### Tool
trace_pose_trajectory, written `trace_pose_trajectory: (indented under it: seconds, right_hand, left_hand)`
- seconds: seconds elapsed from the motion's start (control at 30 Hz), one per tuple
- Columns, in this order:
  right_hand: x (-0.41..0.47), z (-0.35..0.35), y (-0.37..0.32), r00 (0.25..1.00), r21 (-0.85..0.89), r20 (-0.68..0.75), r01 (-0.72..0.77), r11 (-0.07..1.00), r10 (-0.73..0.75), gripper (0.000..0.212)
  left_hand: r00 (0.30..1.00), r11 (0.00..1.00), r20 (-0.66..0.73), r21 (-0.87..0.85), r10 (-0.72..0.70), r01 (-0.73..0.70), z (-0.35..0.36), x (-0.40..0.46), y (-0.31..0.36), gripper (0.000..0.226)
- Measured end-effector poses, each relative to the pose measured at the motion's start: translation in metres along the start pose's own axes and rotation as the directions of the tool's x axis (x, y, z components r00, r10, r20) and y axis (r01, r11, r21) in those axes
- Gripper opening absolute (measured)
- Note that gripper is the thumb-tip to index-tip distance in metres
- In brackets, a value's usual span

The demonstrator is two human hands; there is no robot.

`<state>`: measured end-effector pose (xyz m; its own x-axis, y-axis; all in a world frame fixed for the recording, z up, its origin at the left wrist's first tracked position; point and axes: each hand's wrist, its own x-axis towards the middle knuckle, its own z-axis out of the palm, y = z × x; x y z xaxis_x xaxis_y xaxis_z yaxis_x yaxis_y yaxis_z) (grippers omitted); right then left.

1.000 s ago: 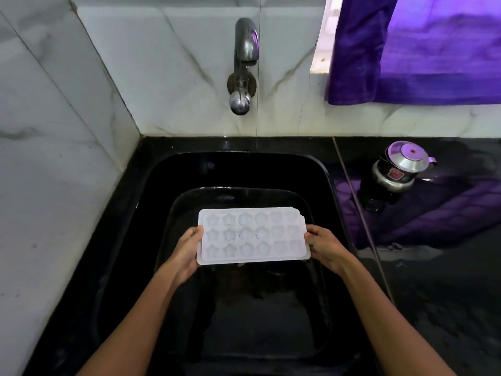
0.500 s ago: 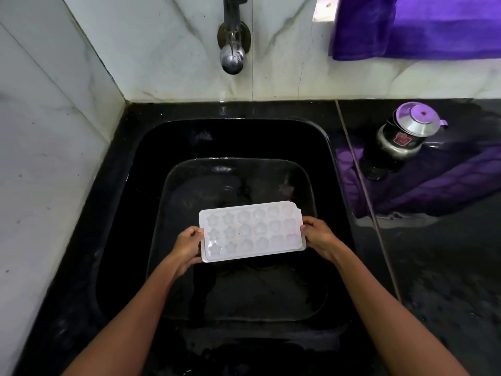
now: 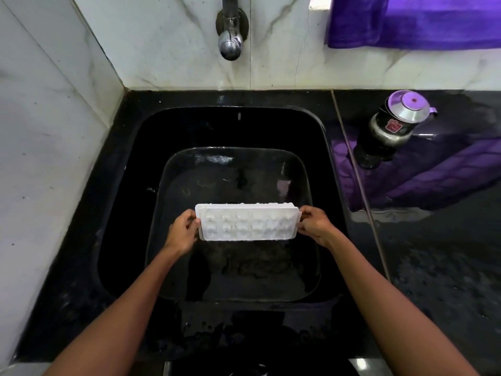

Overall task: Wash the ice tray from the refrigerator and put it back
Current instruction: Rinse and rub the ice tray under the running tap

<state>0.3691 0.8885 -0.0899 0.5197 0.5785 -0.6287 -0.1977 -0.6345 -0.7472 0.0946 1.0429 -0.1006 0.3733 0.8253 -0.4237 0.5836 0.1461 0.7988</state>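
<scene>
A white plastic ice tray (image 3: 247,223) with several moulded cells hangs over the middle of the black sink (image 3: 130,164). It is tipped over, so the bumpy underside of its cells faces me. My left hand (image 3: 181,232) grips its left short end with curled fingers. My right hand (image 3: 314,223) grips its right short end the same way. The metal tap (image 3: 230,36) on the marble wall above shows no water stream.
A steel and black flask (image 3: 390,126) with a shiny lid stands on the black counter (image 3: 439,267) right of the sink. A purple cloth (image 3: 423,20) hangs at the upper right. Marble walls close off the left and back.
The tray has been turned over from cells-up to underside facing me, still held at both ends. The view has tilted down, so the tap sits higher in frame.
</scene>
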Motion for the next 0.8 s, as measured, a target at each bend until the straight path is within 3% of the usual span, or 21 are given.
trace_pose_trajectory:
  seconds: [0.2,0.33,0.47,0.53,0.67,0.8]
  right_hand:
    - [-0.013,-0.007,-0.006,0.99,-0.023,-0.033,0.138,0.99,-0.139,0.038]
    - [-0.028,-0.016,-0.02,0.962,-0.045,-0.037,0.269,0.962,-0.271,0.037]
    - [-0.051,-0.025,-0.042,0.916,0.011,-0.048,0.399,0.917,-0.399,0.037]
    - [-0.064,-0.031,-0.054,0.889,0.034,-0.033,0.457,0.889,-0.456,0.037]
    - [-0.09,-0.042,-0.073,0.794,0.09,-0.076,0.608,0.788,-0.604,0.039]
    - [-0.111,-0.057,-0.082,0.595,0.043,-0.201,0.799,0.6,-0.778,0.051]
  left_hand:
    - [0.996,0.995,0.003,-0.031,0.093,-0.093,-0.005,-0.013,0.013,0.021]
    - [0.981,0.977,0.003,-0.097,0.192,-0.191,-0.017,-0.022,0.024,0.007]
    - [0.95,0.94,-0.06,-0.139,0.305,-0.311,-0.03,-0.035,0.049,0.029]
    - [0.925,0.918,-0.098,-0.124,0.366,-0.377,-0.036,-0.044,0.062,0.029]
    - [0.856,0.847,-0.2,-0.156,0.477,-0.509,-0.044,-0.072,0.09,0.028]
    - [0.781,0.752,-0.328,-0.24,0.532,-0.613,-0.047,-0.099,0.111,0.025]
